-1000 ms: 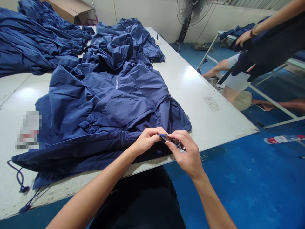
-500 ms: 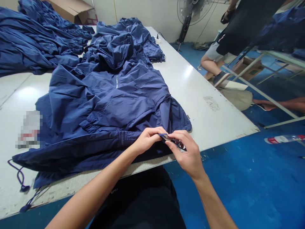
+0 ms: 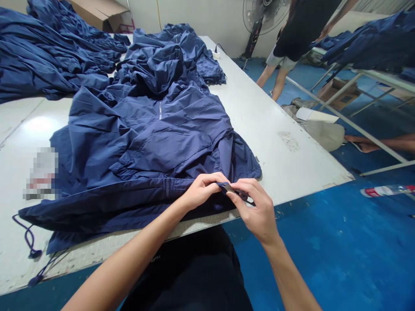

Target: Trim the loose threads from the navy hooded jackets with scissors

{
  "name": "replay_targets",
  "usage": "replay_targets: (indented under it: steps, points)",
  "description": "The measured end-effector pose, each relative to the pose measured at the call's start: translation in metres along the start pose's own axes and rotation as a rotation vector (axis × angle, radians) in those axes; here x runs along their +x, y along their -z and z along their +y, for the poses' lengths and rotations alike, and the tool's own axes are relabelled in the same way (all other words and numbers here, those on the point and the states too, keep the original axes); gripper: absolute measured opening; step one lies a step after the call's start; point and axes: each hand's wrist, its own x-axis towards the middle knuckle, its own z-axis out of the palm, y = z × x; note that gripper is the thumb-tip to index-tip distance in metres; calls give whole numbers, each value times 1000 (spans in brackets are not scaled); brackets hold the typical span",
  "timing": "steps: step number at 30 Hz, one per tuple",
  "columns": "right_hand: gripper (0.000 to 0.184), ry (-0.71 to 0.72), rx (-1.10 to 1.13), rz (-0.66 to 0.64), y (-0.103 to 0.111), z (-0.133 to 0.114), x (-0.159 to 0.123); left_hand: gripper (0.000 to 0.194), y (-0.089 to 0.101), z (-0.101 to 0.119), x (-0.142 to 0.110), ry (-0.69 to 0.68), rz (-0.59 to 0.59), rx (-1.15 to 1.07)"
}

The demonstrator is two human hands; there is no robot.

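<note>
A navy blue jacket [image 3: 181, 142] with a short zip [image 3: 160, 110] lies spread on the white table, its hem towards me. My left hand [image 3: 205, 190] pinches the right end of the hem at the table's front edge. Right beside it, my right hand [image 3: 256, 205] is closed, thumb and forefinger on the same bit of hem. A small greyish piece shows between the fingertips; its kind is not clear. Under the right fingers hangs a dark, cord-like loop [image 3: 248, 199]. At the hem's left end dangle drawcords with a toggle [image 3: 35, 254].
More navy garments [image 3: 42, 56] are heaped at the back left of the table [image 3: 275, 164]. A fan [image 3: 259, 21] stands beyond. At right are a person in dark clothes [image 3: 301, 34], a metal-framed table [image 3: 359, 77] piled with garments, and a plastic bottle [image 3: 385, 190] on the blue floor.
The person in the background has moved to the left and stands more upright. My hands stay in nearly the same place, with the right fingertips slightly shifted on the hem.
</note>
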Motion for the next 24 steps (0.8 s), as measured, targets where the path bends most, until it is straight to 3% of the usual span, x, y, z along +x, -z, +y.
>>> replay_targets:
  steps: [11,20,24]
  points:
    - [15,0,-16,144,4,3,-5,14,2,-5,-1,4,-2,-15]
    - [15,-67,-34,50,6,4,-9,17,3,-6,-2,-5,-38,-65]
    - [29,-68,1,25,2,0,-7,19,2,-4,-2,5,-34,-19]
